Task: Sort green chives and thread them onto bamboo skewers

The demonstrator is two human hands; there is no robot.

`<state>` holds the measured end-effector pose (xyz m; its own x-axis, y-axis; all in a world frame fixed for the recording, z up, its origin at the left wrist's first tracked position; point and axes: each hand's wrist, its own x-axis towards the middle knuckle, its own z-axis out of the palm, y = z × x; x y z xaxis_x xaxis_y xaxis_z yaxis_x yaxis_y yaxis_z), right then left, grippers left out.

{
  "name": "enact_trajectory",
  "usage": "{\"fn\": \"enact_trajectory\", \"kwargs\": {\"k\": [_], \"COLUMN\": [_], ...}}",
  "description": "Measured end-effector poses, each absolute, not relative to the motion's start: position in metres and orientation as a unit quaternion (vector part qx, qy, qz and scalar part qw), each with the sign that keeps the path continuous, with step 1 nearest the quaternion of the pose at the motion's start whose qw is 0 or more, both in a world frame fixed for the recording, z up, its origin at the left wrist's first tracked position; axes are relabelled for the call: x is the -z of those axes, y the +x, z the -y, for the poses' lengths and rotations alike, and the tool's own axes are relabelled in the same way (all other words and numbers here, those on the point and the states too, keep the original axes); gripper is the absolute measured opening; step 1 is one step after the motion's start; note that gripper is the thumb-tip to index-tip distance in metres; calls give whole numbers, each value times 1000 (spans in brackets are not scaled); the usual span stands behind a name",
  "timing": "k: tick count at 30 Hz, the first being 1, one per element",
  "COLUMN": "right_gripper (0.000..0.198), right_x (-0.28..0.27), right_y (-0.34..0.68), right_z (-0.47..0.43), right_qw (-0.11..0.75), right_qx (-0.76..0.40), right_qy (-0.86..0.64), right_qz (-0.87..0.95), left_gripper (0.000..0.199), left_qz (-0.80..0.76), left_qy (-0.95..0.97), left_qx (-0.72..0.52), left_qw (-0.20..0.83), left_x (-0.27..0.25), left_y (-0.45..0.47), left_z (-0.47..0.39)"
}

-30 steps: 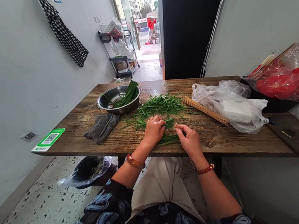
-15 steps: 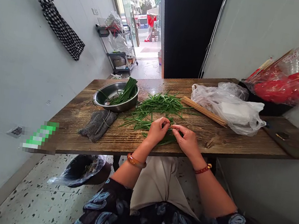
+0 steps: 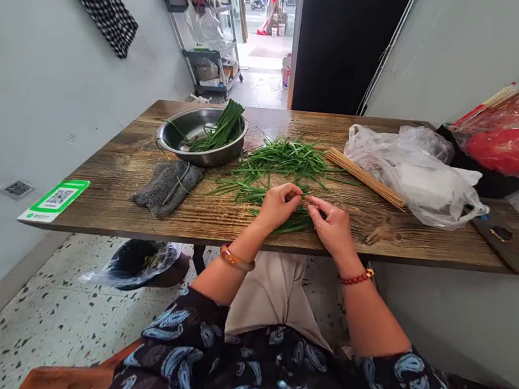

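My left hand (image 3: 280, 205) and my right hand (image 3: 333, 223) meet over the near part of the table, thumbs and fingers pinched, fingertips almost touching. A bit of green chive (image 3: 306, 193) shows between them; the rest of what they hold is hidden by the fingers. Beneath and just beyond the hands, loose green chives (image 3: 288, 158) lie spread in piles. To the left, a steel bowl (image 3: 163, 141) holds more chives, their long leaves leaning on its right rim. A bundle of thin wooden skewers (image 3: 365, 178) lies right of the piles.
A grey cloth (image 3: 166, 188) lies in front of the bowl. Clear plastic bags (image 3: 416, 178) sit at the right, beside a dark board (image 3: 514, 240). A green-edged code card (image 3: 56, 199) is at the table's left corner. Below stands a lined bin (image 3: 148, 266).
The view has tilted down, so the table appears higher in the picture. Both hands remain pinched together in the same place over the chives, with only small finger shifts.
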<state>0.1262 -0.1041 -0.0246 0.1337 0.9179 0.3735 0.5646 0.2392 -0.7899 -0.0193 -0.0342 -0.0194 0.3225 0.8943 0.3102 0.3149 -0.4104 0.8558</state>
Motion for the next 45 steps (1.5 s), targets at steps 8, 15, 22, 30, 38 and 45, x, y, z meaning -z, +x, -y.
{"fn": "enact_trajectory", "kwargs": {"k": [8, 15, 22, 30, 38, 45], "right_gripper": [31, 36, 49, 40, 35, 39], "right_x": [25, 24, 24, 22, 24, 18], "right_y": [125, 127, 127, 125, 124, 126], "right_z": [104, 105, 108, 110, 108, 111], "right_qw": [465, 464, 486, 483, 490, 516], "right_qx": [-179, -192, -208, -175, -116, -145], "right_qy": [-589, -604, -587, -583, -595, -600], "right_qz": [636, 619, 613, 630, 627, 594], "left_gripper": [11, 12, 12, 13, 11, 18], "left_qz": [-413, -418, -400, -354, -299, -304], "left_qy": [774, 794, 806, 838, 872, 874], "left_qx": [-411, -399, -398, -379, -336, -284], "left_qw": [249, 191, 179, 172, 195, 250], "left_x": [19, 18, 18, 8, 3, 2], "left_y": [-19, -20, -20, -19, -18, -21], "left_z": [38, 43, 45, 57, 63, 61]}}
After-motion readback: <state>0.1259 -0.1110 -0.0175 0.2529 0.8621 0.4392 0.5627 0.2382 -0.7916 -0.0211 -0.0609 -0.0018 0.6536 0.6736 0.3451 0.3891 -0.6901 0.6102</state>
